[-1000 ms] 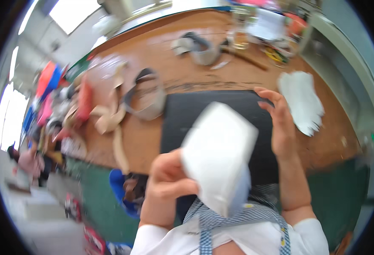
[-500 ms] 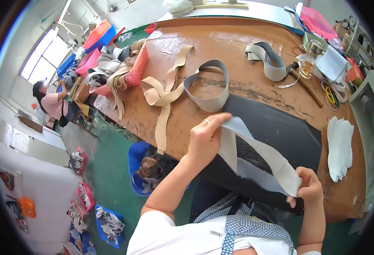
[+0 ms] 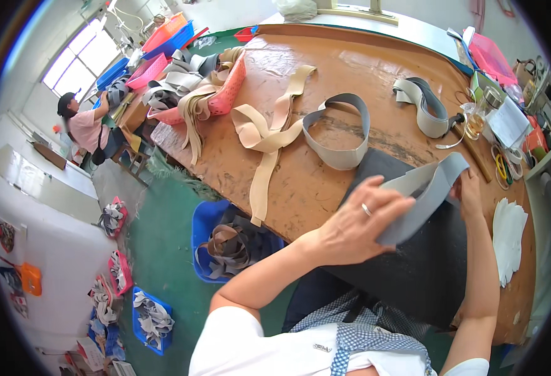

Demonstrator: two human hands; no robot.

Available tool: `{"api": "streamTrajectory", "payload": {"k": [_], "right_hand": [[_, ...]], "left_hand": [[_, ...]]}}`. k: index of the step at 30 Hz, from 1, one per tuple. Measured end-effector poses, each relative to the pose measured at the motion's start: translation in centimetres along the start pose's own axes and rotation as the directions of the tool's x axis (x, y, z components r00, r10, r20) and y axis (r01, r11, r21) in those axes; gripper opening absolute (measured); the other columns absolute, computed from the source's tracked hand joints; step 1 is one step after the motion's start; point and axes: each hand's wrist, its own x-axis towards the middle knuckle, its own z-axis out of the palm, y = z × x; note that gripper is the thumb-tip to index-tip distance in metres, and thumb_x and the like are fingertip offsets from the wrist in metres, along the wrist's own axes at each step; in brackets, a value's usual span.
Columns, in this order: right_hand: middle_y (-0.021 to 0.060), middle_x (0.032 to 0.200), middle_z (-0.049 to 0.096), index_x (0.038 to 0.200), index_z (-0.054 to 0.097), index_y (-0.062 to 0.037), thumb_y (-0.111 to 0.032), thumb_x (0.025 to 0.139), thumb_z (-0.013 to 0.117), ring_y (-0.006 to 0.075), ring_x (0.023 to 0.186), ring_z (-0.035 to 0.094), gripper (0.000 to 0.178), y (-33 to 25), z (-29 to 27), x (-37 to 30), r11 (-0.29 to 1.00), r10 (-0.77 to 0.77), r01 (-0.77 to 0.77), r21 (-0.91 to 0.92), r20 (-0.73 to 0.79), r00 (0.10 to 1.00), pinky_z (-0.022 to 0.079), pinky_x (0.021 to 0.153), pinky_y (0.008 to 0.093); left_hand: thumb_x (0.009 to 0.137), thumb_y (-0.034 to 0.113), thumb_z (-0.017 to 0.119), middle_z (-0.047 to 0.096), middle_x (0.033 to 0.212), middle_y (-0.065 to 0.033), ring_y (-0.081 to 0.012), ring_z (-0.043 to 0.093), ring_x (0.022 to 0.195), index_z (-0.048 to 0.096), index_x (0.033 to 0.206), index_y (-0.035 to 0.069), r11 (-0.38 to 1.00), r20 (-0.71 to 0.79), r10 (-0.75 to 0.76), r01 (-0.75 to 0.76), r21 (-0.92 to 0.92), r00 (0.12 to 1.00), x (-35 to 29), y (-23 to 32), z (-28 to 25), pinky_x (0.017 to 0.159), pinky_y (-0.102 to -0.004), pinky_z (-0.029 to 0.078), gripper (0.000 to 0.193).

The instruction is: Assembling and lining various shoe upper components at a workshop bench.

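A wide loop of grey fabric band (image 3: 422, 210) is stretched between my hands above a black sheet (image 3: 407, 269) on the work table. My left hand (image 3: 357, 222), a ring on one finger, has its bent fingers over the loop's left end, which they partly hide. At the other end, my right hand (image 3: 469, 191) grips the band, its fingertips partly behind the fabric. Just beyond, another grey band loop (image 3: 344, 160) stands on its edge. Left of that lie crossed beige strips (image 3: 266, 141), one hanging over the table edge.
A red basket (image 3: 228, 94) piled with bands stands at the table's left. Farther right are a folded grey band (image 3: 432, 122), a glass bottle (image 3: 476, 122) and white strips (image 3: 509, 241). A blue bin (image 3: 203, 219) sits on the floor. Another person (image 3: 91, 128) works at far left.
My right hand has moved up and away, lifting its end of the band. My left hand has shifted right and nearer, turning its back upward. The view has shifted somewhat.
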Motion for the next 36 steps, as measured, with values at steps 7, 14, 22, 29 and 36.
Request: {"api": "streamTrajectory", "payload": {"k": [7,14,22,29,36], "right_hand": [[0.0064,0.107,0.069,0.124,0.057,-0.0042,-0.004,0.097,0.057,0.0155,0.087,0.069,0.028,-3.1,-1.5,1.5,0.977,0.028,0.007,-0.213,0.163,0.986,0.058,0.076,0.0312],[0.0108,0.102,0.069,0.122,0.058,-0.0026,0.004,0.096,0.05,0.0166,0.089,0.067,0.028,-9.6,2.5,-7.3,0.624,-0.529,0.279,-0.73,-0.132,0.838,0.054,0.076,0.03],[0.0168,0.134,0.059,0.144,0.045,0.0,-0.022,0.105,0.051,0.0214,0.115,0.063,0.045,-10.7,17.0,-21.1,0.912,-0.076,-0.325,0.251,0.881,0.467,0.054,0.09,0.0323],[0.011,0.13,0.06,0.137,0.051,-0.0078,-0.041,0.103,0.054,0.0223,0.114,0.059,0.048,-8.5,20.0,-20.8,0.584,-0.137,-0.354,0.73,0.519,0.844,0.051,0.092,0.0399],[0.0026,0.113,0.068,0.122,0.062,-0.0119,-0.029,0.102,0.059,0.0147,0.102,0.063,0.027,-10.1,14.7,-22.5,0.559,-0.03,-0.191,0.807,0.25,0.968,0.052,0.085,0.0347]], "left_hand": [[0.075,0.02,0.083,0.049,0.139,-0.0239,-0.0397,0.044,0.131,0.044,0.138,-0.003,0.539,-0.395,-0.452,0.598,0.593,0.8,-5.1,-13.4,-10.4,0.11,-0.0451,0.038,0.078],[0.097,0.017,0.066,0.065,0.079,-0.003,-0.0072,0.058,0.073,0.064,0.092,0.0,0.719,-0.595,-0.51,0.687,0.101,0.621,-2.4,-14.7,-17.2,0.063,-0.0249,0.047,0.017],[0.107,0.016,0.043,0.07,0.101,-0.0216,-0.0265,0.07,0.093,0.052,0.124,-0.002,0.723,-0.485,-0.606,0.182,-0.667,0.631,8.1,1.7,-9.8,0.08,-0.035,0.058,0.027],[0.106,0.018,0.043,0.062,0.121,-0.0256,-0.0293,0.062,0.116,0.051,0.127,-0.008,0.407,-0.347,-0.787,0.006,-0.913,0.51,5.8,6.9,-4.1,0.089,-0.0426,0.058,0.034],[0.105,0.016,0.044,0.058,0.134,-0.0209,-0.0263,0.058,0.124,0.049,0.133,-0.005,0.139,-0.095,-0.881,0.061,-0.988,0.463,-0.2,3.5,0.9,0.097,-0.0379,0.055,0.035]]}}
